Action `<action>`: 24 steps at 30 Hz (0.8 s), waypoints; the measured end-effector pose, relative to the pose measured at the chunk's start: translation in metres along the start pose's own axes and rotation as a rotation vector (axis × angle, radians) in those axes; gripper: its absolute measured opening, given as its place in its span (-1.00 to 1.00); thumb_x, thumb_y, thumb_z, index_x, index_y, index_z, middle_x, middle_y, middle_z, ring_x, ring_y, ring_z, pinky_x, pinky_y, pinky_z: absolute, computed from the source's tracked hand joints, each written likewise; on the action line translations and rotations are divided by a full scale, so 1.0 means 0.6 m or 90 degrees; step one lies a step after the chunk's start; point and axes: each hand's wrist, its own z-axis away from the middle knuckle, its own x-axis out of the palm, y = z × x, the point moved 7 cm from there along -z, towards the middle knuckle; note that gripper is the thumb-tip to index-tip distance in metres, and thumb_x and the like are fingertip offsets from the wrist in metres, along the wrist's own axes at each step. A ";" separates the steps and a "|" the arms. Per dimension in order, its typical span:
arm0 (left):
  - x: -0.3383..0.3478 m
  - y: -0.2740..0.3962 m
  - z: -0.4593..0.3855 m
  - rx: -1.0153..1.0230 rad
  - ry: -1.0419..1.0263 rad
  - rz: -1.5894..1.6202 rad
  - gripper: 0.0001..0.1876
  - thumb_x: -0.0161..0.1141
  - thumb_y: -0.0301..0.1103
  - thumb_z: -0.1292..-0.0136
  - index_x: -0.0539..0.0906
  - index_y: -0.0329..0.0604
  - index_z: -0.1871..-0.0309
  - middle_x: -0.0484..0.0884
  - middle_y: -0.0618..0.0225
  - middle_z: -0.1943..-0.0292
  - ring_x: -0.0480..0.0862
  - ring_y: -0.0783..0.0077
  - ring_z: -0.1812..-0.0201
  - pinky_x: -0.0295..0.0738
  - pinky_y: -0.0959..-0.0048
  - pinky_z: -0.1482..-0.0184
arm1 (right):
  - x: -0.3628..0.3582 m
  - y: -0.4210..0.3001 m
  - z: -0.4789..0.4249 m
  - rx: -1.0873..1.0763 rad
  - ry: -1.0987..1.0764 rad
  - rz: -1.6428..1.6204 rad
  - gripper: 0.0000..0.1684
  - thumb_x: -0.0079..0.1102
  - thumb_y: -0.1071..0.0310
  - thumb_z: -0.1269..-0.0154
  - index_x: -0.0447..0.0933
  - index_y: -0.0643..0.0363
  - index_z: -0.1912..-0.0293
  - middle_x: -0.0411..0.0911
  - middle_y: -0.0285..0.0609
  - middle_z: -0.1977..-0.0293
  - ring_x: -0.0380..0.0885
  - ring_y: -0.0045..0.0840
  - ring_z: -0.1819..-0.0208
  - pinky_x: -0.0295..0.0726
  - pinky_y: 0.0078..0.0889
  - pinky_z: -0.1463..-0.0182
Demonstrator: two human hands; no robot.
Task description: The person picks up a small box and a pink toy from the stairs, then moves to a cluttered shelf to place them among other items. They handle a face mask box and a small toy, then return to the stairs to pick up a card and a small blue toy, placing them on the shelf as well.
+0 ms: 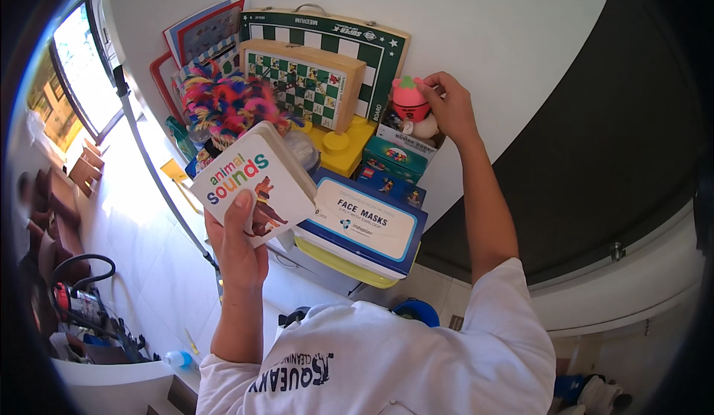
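My left hand [237, 242] grips a thick white children's board book [279, 192], its cover showing a brown dog. At the upper right, the thumb and fingers of my right hand [452, 105] pinch the upper edge of a pink toy [411, 102] with a green top. That toy sits in an open box [404, 136], beside a pale rounded object [425, 128]. Under this box is a green box [395, 158], with a blue LEGO box [390, 186] nearer me. A blue and white face mask box [362, 220] lies in front, on a yellow-green container [346, 264].
Against the wall lean a green-and-white checkered game board [385, 52] and a smaller wooden-framed one [307, 83]. Colourful feathers [228, 102] and a yellow plastic piece [340, 150] stand near them. A vacuum tube [162, 175] slants at left; a blue bucket [418, 310] sits below.
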 end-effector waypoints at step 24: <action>-0.021 -0.029 0.005 -0.029 0.006 -0.027 -0.52 0.28 -0.38 -0.15 0.33 -0.28 -0.07 0.61 0.19 0.21 0.66 0.52 0.35 0.57 0.66 0.37 | -0.058 -0.006 0.058 0.065 0.109 -0.071 -0.56 0.21 0.24 -0.20 0.48 0.19 -0.05 0.56 -0.16 0.19 0.54 -0.52 0.26 0.51 -0.46 0.18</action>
